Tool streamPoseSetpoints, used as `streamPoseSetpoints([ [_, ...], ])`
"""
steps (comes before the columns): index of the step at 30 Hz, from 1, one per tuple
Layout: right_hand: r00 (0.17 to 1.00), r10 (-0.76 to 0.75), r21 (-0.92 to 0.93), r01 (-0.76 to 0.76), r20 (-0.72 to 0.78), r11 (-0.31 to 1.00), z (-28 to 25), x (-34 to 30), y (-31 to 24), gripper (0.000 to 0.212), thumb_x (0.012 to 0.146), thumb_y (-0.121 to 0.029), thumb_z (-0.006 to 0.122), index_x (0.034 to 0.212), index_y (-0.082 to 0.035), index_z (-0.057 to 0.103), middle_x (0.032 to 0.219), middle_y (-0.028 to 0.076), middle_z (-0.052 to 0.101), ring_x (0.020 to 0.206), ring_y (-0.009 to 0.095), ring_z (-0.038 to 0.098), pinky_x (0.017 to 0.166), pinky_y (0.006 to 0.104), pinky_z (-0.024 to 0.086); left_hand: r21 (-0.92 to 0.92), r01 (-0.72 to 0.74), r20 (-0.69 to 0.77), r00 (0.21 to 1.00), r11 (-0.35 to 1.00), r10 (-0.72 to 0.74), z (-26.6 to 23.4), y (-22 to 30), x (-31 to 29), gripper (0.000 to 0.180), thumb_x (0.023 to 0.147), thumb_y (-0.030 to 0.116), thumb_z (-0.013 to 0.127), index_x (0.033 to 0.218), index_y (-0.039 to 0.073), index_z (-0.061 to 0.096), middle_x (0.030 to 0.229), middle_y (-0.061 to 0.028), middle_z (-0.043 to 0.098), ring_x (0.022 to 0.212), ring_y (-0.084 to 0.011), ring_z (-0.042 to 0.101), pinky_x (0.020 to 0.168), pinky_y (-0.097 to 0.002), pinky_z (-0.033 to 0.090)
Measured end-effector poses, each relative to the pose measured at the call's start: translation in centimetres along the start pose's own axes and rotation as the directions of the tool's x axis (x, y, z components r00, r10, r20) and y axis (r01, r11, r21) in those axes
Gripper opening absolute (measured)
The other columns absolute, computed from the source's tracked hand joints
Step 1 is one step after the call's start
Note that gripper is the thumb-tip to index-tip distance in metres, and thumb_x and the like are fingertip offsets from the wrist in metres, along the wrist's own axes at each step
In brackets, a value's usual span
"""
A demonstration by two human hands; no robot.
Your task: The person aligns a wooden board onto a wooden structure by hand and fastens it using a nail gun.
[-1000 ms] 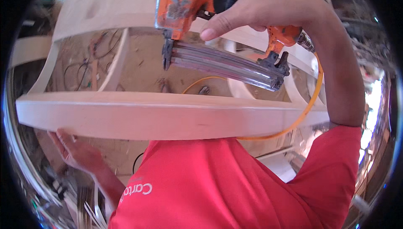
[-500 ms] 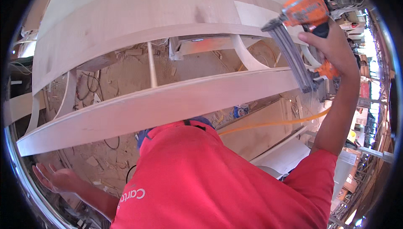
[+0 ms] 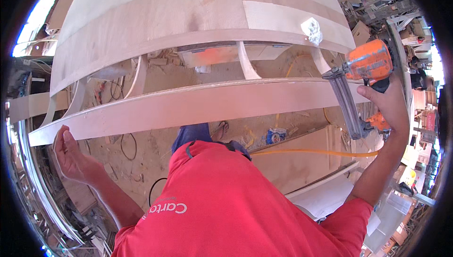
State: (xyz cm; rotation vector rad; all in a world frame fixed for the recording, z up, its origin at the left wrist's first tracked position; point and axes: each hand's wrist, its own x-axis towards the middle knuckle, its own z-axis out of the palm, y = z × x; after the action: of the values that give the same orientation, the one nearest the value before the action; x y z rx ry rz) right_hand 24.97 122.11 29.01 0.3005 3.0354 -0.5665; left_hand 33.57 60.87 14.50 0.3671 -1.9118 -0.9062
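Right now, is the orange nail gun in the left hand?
No, the right hand grips the orange nail gun, while the left hand is near the left end of the pale board.

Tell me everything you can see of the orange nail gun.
The nail gun has an orange body, black at the grip, a dark nose pointing left and a long grey magazine that looks metallic, slanting down to the right. The right hand holds its grip. It overlaps the pale wooden rail's right end in view; whether they touch is unclear.

White lettering [image 3: 171, 207] on the red shirt [image 3: 240, 200], perhaps also tiny, illegible print on the blue packet [image 3: 276, 136].
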Motion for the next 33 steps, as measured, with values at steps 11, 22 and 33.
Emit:
streamPoseSetpoints([
  [11, 0.992, 0.108, -0.026, -0.106, 0.073, 0.994, -3.3, 5.5, 2.7, 0.068, 0.074, -0.025, 0.092, 0.13, -0.001, 0.061, 0.118, 0.008, 0.071, 0.105, 0.02, 0.067, 0.097, 0.0359, 0.051, -0.022, 0.028, 0.09, 0.996, 0.999, -0.026, 6.6, 2.9, 0.5, 0.021, 0.105, 0.008, 0.062, 0.117, -0.007, 0.071, 0.114, -0.0146, 0.073, 0.11, -0.0196, 0.067, 0.102, -0.0349, 0.051],
  [22, 0.945, -0.238, -0.046, 0.254, 0.227, 0.966, -3.8, 18.8, 4.0, 0.074, 0.077, -0.031, 0.09, 0.135, 0.001, 0.055, 0.118, 0.01, 0.065, 0.111, 0.022, 0.064, 0.099, 0.0357, 0.051, -0.006, -0.056, 0.881, 0.473, 0.998, 0.031, 15.5, 17.6, -2.8, 0.031, 0.095, 0.016, 0.071, 0.118, -0.005, 0.073, 0.118, -0.0213, 0.072, 0.114, -0.0305, 0.068, 0.1, -0.0392, 0.05],
  [33, 0.757, -0.366, 0.147, 0.344, 0.541, 0.928, -1.3, 24.7, -1.3, 0.049, 0.076, -0.015, 0.095, 0.111, 0.001, 0.066, 0.089, 0.003, 0.066, 0.069, 0.01, 0.057, 0.063, 0.0277, 0.045, 0.064, -0.216, 0.957, -0.263, 0.974, -0.121, 24.2, 20.3, -6.5, 0.043, 0.098, 0.029, 0.065, 0.127, -0.003, 0.07, 0.123, -0.0214, 0.072, 0.117, -0.0406, 0.066, 0.102, -0.0504, 0.05],
])
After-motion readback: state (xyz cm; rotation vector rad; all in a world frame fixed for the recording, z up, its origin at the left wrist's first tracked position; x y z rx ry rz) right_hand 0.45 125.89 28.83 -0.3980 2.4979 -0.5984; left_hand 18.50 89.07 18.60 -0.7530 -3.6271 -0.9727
